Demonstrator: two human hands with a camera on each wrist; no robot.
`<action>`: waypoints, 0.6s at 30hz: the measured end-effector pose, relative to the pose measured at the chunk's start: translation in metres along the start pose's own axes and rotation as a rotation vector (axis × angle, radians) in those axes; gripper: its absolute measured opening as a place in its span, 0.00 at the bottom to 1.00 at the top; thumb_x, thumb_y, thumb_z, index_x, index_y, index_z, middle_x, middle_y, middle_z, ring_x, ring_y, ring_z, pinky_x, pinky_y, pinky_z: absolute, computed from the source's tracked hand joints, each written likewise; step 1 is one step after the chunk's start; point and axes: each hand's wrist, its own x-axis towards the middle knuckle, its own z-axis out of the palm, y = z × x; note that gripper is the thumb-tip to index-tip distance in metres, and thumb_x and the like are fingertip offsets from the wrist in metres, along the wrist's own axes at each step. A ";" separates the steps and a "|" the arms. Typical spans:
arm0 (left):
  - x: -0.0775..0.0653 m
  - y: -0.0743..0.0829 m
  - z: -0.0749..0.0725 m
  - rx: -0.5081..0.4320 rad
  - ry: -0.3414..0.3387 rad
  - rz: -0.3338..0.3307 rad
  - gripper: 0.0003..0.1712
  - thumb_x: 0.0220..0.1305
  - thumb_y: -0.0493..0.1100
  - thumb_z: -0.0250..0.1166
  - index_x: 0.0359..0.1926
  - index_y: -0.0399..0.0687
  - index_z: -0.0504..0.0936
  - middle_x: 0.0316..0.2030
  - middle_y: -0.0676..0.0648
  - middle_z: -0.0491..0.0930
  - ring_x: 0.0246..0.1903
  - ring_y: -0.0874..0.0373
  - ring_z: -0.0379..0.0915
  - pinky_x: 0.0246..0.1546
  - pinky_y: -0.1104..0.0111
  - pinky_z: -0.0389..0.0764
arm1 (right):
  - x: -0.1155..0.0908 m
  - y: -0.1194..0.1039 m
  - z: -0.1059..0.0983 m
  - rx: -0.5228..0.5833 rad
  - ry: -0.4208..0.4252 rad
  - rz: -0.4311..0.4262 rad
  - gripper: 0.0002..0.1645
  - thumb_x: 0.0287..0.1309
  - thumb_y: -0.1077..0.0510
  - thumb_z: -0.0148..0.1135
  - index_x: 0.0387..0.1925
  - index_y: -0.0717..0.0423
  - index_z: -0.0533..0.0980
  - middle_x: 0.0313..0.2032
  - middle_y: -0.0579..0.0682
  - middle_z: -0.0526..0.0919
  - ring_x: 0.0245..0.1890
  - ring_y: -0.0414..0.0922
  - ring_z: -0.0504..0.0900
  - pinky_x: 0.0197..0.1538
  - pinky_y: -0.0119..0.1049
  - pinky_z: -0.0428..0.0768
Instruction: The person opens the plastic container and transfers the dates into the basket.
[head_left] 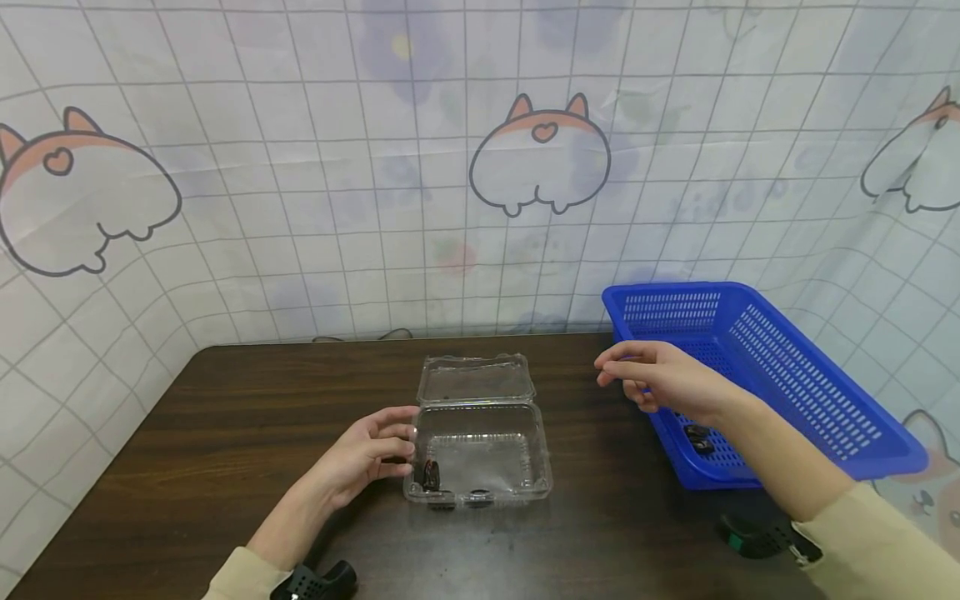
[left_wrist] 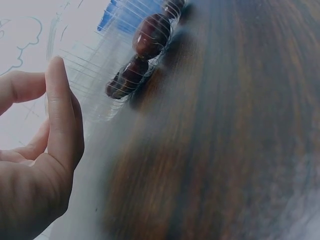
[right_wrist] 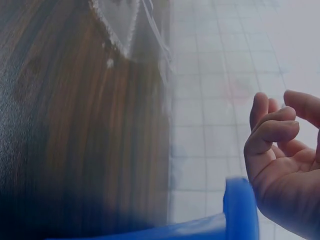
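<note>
A clear plastic clamshell box (head_left: pixel 480 454) sits on the table with its lid (head_left: pixel 476 379) folded back toward the wall. Glossy dark-brown oval pieces that look like dates (left_wrist: pixel 151 36) lie along its wall; one dark piece (head_left: pixel 431 475) shows in its front left corner. My left hand (head_left: pixel 371 454) rests with extended fingers against the box's left side. Over the left rim of a blue plastic basket (head_left: pixel 817 375) hovers my right hand (head_left: pixel 667 379), fingers loosely bent and nothing between them. Inside the basket, dark pieces (head_left: pixel 699 437) lie near the front left, partly behind the right forearm.
The dark wood-grain table (head_left: pixel 247 417) ends at a wall covering (head_left: pixel 352 208) with a grid and cartoon animal print. Thin cables (head_left: pixel 396 333) show at the table's back edge. Wrist-worn black devices (head_left: pixel 315 582) are on both arms.
</note>
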 end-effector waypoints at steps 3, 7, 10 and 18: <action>0.000 0.000 0.000 -0.002 -0.003 0.000 0.36 0.69 0.30 0.63 0.75 0.35 0.61 0.48 0.43 0.74 0.38 0.57 0.77 0.42 0.64 0.87 | 0.004 -0.002 0.005 -0.001 -0.017 -0.006 0.24 0.76 0.49 0.57 0.60 0.64 0.73 0.50 0.61 0.78 0.27 0.43 0.67 0.28 0.33 0.66; 0.000 -0.001 0.000 0.000 0.000 -0.001 0.36 0.69 0.31 0.64 0.75 0.35 0.61 0.49 0.43 0.74 0.39 0.57 0.78 0.42 0.64 0.87 | 0.011 -0.003 0.013 0.007 -0.041 -0.007 0.22 0.76 0.50 0.58 0.59 0.63 0.74 0.49 0.60 0.79 0.26 0.43 0.67 0.28 0.34 0.66; 0.000 -0.001 0.000 0.000 0.000 -0.002 0.37 0.69 0.31 0.64 0.75 0.35 0.61 0.48 0.43 0.74 0.38 0.57 0.78 0.42 0.64 0.87 | 0.016 -0.003 0.019 0.005 -0.066 -0.012 0.21 0.75 0.51 0.59 0.58 0.63 0.75 0.48 0.59 0.80 0.25 0.43 0.67 0.28 0.34 0.66; 0.001 -0.002 -0.001 0.003 -0.002 0.002 0.37 0.69 0.31 0.64 0.75 0.35 0.61 0.47 0.45 0.75 0.38 0.57 0.78 0.42 0.64 0.87 | 0.027 -0.003 0.037 -0.006 -0.131 -0.022 0.19 0.75 0.53 0.59 0.57 0.62 0.76 0.47 0.59 0.82 0.24 0.42 0.66 0.27 0.31 0.65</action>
